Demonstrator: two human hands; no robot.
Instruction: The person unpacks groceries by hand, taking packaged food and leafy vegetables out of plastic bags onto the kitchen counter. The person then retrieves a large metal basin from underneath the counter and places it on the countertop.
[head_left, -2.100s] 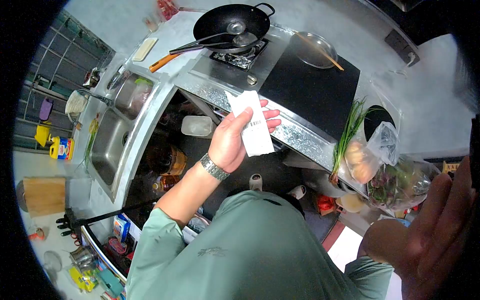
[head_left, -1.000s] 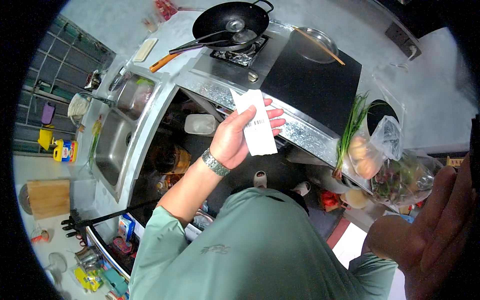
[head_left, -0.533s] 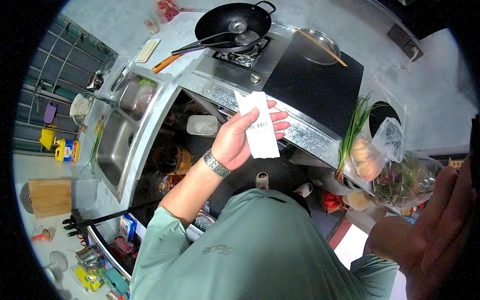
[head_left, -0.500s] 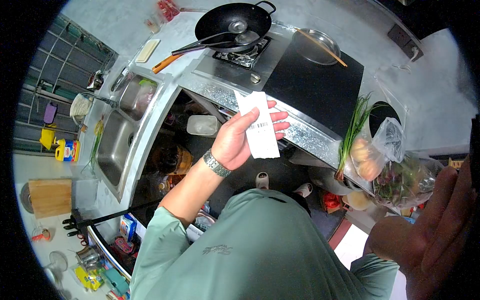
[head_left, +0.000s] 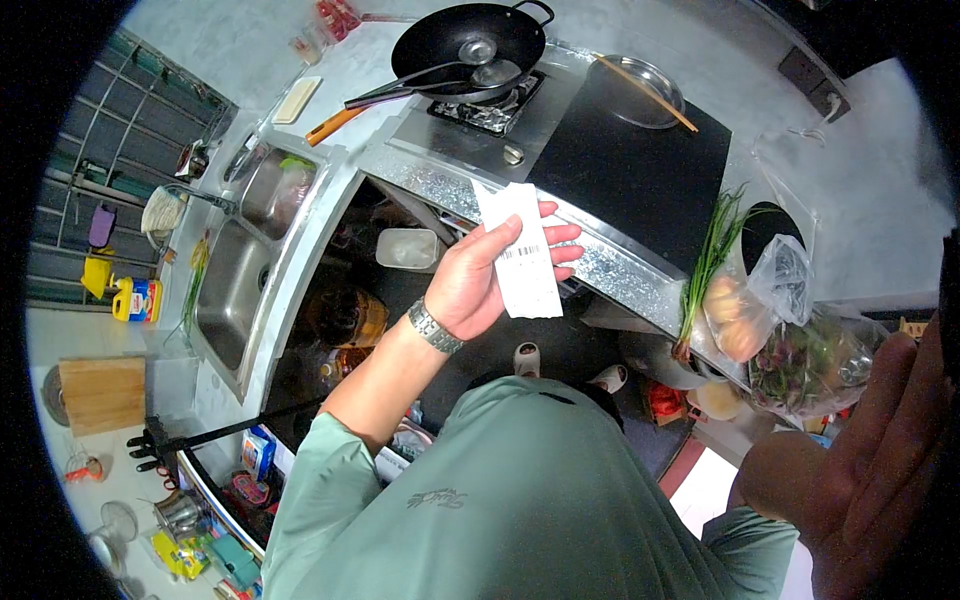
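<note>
My left hand, with a metal watch on its wrist, is closed on a white paper receipt. The thumb presses the paper from above and the fingers lie behind it. A printed barcode shows on the strip, which hangs in front of the counter edge. Close to the camera at the right edge, my right hand is raised with its fingers stretched out; part of it is in shadow and cut off. It appears to hold nothing. Behind it lies a clear bag of leafy vegetables.
A black wok with ladles sits on the gas stove. Beyond the receipt are a black cooktop panel and a metal lid with chopsticks. Green onions lie beside a bag of eggs. A double sink is at left.
The view has shifted very slightly. My left hand keeps its hold on the receipt and my right hand stays raised.
</note>
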